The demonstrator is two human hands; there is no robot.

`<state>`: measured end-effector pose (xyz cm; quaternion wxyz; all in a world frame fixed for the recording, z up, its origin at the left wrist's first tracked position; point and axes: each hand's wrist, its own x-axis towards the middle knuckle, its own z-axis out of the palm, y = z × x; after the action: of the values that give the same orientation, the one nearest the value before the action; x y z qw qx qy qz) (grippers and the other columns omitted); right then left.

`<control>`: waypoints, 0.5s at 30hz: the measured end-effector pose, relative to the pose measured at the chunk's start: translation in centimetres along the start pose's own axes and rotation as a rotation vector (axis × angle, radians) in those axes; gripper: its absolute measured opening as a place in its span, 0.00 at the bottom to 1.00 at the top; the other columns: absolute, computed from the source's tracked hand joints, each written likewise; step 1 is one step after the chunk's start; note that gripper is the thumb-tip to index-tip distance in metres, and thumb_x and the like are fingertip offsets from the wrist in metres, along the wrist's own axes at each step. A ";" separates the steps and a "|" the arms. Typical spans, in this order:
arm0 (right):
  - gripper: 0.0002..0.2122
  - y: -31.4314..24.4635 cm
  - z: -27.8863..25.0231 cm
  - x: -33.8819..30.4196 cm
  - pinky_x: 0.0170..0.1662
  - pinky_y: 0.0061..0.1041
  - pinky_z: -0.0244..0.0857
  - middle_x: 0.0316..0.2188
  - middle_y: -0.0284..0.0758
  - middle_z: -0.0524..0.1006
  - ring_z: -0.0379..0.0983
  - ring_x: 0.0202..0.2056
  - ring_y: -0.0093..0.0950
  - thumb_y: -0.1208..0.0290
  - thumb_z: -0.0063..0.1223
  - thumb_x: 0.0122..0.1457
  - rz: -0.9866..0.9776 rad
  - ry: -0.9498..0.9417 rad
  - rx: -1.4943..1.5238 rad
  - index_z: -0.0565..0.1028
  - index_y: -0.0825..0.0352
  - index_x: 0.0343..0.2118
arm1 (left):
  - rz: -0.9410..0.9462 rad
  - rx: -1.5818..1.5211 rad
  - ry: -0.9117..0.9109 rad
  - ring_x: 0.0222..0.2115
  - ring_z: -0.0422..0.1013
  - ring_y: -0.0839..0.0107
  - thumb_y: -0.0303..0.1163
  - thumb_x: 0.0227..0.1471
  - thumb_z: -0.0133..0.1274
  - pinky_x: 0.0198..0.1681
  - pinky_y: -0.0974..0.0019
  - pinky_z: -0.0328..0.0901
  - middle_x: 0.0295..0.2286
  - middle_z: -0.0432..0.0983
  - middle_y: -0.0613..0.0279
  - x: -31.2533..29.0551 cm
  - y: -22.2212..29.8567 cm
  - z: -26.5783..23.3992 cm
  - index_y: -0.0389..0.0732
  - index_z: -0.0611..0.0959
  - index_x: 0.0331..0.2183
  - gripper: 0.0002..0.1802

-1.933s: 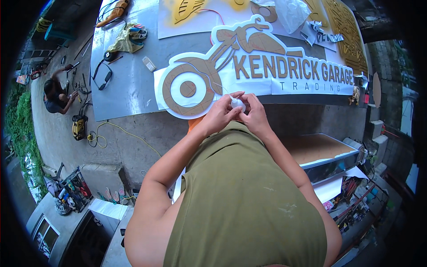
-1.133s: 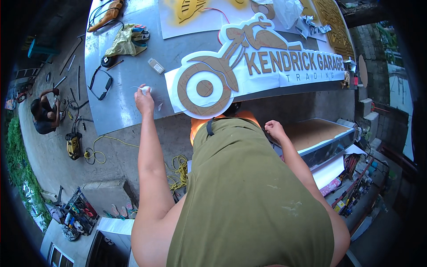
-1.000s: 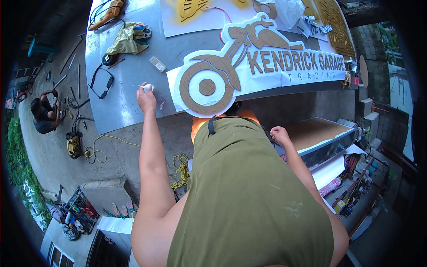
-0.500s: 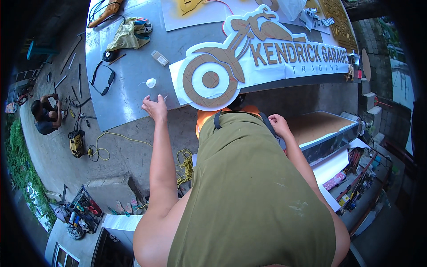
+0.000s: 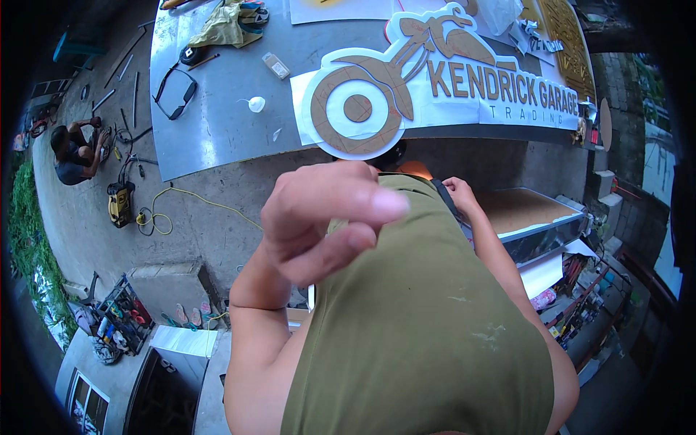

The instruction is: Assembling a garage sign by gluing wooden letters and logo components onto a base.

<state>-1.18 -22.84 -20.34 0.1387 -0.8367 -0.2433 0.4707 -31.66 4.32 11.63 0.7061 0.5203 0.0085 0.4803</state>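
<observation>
My left hand point(image 5: 330, 221) is raised close to the camera, above the olive cloth of my shirt. Its fingers are bent, with the index finger and thumb apart and nothing visible between them. By a dark strap at my waist, my right hand point(image 5: 461, 197) has curled fingers; what they hold, if anything, is hidden. Beyond both hands, a motorcycle-shaped sign point(image 5: 359, 134) with brown lettering and a white border lies on a grey metal table point(image 5: 210, 138). A small pale sliver point(image 5: 276, 135) and a small white rounded object point(image 5: 256, 104) with a thin tail lie left of it.
Dark glasses point(image 5: 175, 93), a small clear bottle point(image 5: 275, 66) and a pale glove point(image 5: 221, 25) occupy the table's left side. A person point(image 5: 75, 154) squats at left near a yellow-black machine point(image 5: 120, 204). A yellow cord point(image 5: 210, 205) crosses the floor. A brown-topped box point(image 5: 525, 206) stands at right.
My left hand has come back from the table's near edge and up toward the camera. The pale sliver it was touching now lies on the table. My right hand stays at my waist.
</observation>
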 end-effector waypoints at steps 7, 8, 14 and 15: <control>0.10 -5.1 0.4 -3.0 0.41 0.27 0.74 0.33 0.37 0.85 0.80 0.34 0.24 0.69 0.60 0.63 -0.130 0.115 0.093 0.82 0.69 0.42 | -0.003 0.274 -0.166 0.13 0.61 0.72 0.38 0.62 0.58 0.18 0.67 0.58 0.21 0.74 0.63 3.0 4.1 3.5 0.57 0.80 0.45 0.09; 0.10 -4.0 0.5 -2.3 0.41 0.27 0.74 0.33 0.37 0.85 0.80 0.34 0.24 0.69 0.60 0.63 -0.129 0.100 0.084 0.82 0.69 0.42 | -0.009 0.310 -0.149 0.13 0.61 0.72 0.37 0.61 0.58 0.18 0.67 0.58 0.21 0.74 0.63 3.0 4.2 3.8 0.56 0.80 0.44 0.09; 0.10 0.9 0.8 -0.2 0.42 0.28 0.75 0.33 0.38 0.85 0.82 0.35 0.26 0.68 0.61 0.62 -0.050 0.007 -0.025 0.83 0.70 0.40 | -0.022 0.467 -0.146 0.13 0.62 0.71 0.34 0.54 0.58 0.18 0.67 0.58 0.19 0.71 0.63 2.8 3.1 4.6 0.53 0.80 0.37 0.07; 0.10 1.1 0.8 -0.1 0.42 0.28 0.75 0.33 0.38 0.85 0.82 0.35 0.25 0.67 0.61 0.62 -0.049 0.012 -0.041 0.83 0.69 0.40 | -0.024 0.499 -0.143 0.13 0.62 0.70 0.34 0.53 0.58 0.18 0.67 0.58 0.18 0.71 0.63 2.8 3.1 4.8 0.52 0.80 0.36 0.07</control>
<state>-1.62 -23.88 -21.19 0.1345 -0.8360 -0.2723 0.4571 -29.76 2.79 17.51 0.5605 0.7109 0.0828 0.4167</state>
